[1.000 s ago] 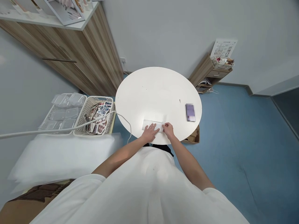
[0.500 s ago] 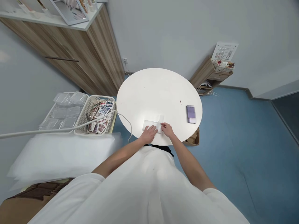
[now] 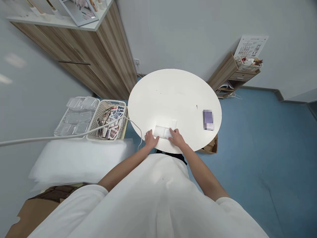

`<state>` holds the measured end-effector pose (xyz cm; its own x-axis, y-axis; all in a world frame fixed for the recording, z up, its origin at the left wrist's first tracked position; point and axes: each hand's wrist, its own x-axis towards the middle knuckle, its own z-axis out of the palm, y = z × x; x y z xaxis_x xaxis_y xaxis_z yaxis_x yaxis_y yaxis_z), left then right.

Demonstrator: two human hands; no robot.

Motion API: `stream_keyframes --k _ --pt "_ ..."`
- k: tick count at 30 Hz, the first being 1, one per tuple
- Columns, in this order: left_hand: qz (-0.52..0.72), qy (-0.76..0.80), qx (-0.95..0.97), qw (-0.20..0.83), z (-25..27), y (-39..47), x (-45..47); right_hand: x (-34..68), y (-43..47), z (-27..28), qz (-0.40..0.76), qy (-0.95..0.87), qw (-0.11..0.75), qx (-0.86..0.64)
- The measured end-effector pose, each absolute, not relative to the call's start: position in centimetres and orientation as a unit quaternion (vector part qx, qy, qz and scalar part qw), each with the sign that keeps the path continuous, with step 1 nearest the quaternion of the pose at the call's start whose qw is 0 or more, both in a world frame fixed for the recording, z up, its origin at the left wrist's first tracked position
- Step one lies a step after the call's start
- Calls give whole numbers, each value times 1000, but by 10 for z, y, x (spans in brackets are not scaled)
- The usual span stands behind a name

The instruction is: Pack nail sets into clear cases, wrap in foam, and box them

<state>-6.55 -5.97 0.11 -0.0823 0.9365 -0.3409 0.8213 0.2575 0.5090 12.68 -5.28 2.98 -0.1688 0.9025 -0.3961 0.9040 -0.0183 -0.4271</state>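
A small flat white packet lies near the front edge of the round white table. Its right part is folded over, and a thin translucent white flap sticks up behind that end. My left hand is at the packet's left end, thumb by the lower corner and fingers apart from it, resting at the table edge. At the folded right end, my right hand grips the packet with thumb and fingertips. The fingers partly cover that end.
A purple and white pack lies on the table's right side. To the left stand a white basket of printed cards and one of clear plastic boxes. A white cable crosses above them. White translucent sheets are stacked below.
My left hand has slid from on top of the packet to its left end. My right hand has moved onto the folded right end. The whole view has shifted slightly.
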Motion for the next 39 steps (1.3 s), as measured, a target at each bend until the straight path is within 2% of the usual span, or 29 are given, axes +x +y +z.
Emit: stream_keyframes --k 4,8,14,19,25,33,39 --pt "123 722 555 394 -5 -52 -65 125 -57 26 -329 695 -15 640" --pt "64 745 488 450 3 -44 -67 124 -59 24 -340 693 -16 635" --pt "54 654 487 576 23 -29 -71 127 -58 24 -355 689 -31 631" --pt "99 599 595 527 35 -20 -48 125 -55 22 -368 677 -41 636" --pt "57 582 680 442 35 -28 -14 120 -54 19 -370 657 -51 655" --pt "18 516 749 416 34 -39 -13 134 -55 16 -470 594 -144 636" --pt "35 445 788 423 38 -51 -28 120 -55 9 -378 573 -166 708"
